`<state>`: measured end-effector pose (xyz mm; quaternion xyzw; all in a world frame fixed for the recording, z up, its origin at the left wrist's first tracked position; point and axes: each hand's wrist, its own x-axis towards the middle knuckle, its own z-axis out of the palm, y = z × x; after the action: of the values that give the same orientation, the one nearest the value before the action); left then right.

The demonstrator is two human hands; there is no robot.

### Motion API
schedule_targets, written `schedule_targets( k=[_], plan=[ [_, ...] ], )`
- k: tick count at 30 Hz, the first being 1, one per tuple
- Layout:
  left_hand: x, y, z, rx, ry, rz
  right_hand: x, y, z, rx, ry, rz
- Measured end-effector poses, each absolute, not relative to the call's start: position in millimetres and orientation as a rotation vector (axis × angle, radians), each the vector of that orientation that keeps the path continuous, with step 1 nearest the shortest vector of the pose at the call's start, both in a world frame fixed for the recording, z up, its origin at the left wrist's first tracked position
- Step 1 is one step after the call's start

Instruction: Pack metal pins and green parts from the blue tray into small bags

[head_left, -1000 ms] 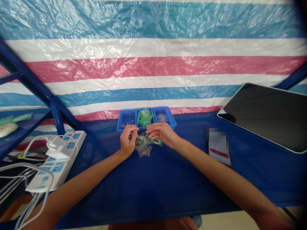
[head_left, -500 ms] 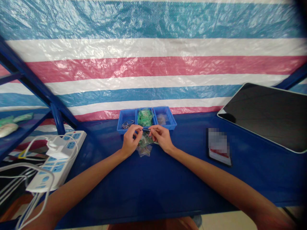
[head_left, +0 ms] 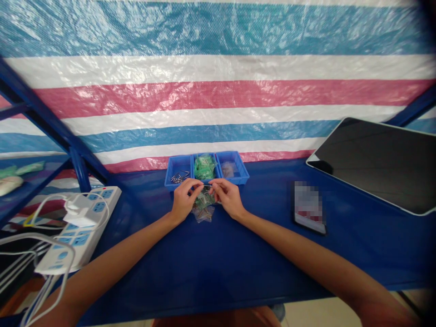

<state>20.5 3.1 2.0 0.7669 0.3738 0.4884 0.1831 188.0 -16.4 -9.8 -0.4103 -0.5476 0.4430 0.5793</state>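
Pinched between my left hand and my right hand is a small thin metal piece, one end in each hand's fingertips. Beneath and between the hands, clear plastic bags with small parts lie on the blue table. Just behind stand three blue bins in a row. Loose metal pieces lie in the left bin, green plastic packets fill the middle one, and a clear bag is in the right one. My fingers partly cover the thin piece.
On the blue table, a white power strip with cables is at the left. A phone lies to the right, near a large dark screen. Blue metal frame bars rise at the left, before a striped sheet.
The fingertips of my two hands have come slightly closer together around the thin metal piece. The whole view has shifted a little.
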Motion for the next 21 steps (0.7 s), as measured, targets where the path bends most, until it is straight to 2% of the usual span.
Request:
schedule_targets(
  k=[21],
  plan=[
    [21.4, -0.4, 5.0, 2.112, 1.118, 1.476, 190.8, -16.2, -16.1, -1.036, -1.388, 0.803]
  ],
)
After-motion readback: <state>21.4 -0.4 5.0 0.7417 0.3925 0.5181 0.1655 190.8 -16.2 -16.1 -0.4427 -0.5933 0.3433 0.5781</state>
